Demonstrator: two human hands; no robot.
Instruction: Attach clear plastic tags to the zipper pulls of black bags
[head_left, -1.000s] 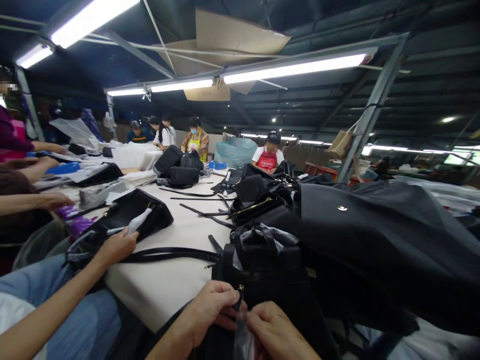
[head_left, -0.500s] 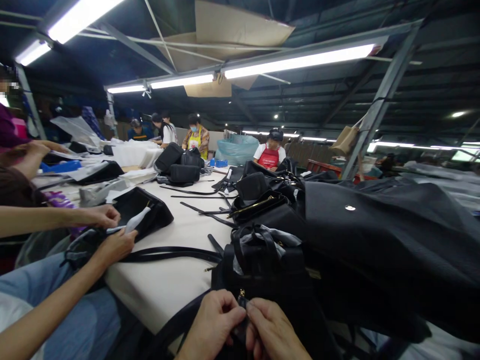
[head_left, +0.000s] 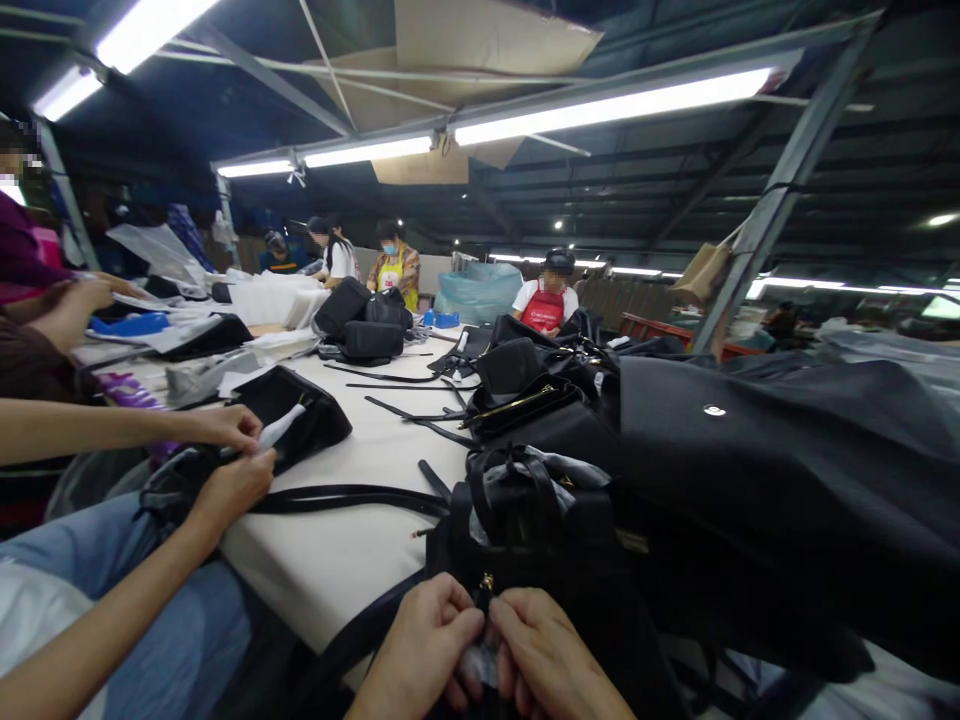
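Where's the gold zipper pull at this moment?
In the head view, the gold zipper pull sits low and central on the black handbag, just above the person's left hand and right hand.

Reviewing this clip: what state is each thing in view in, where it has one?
Left hand, closed on clear plastic piece.
Right hand, closed on it too.
Black handbag, upright, handles up.
Gold zipper pull, standing at the bag's top edge.
Large black bag, slumped on its side.
Black strap, lying loose across the table.
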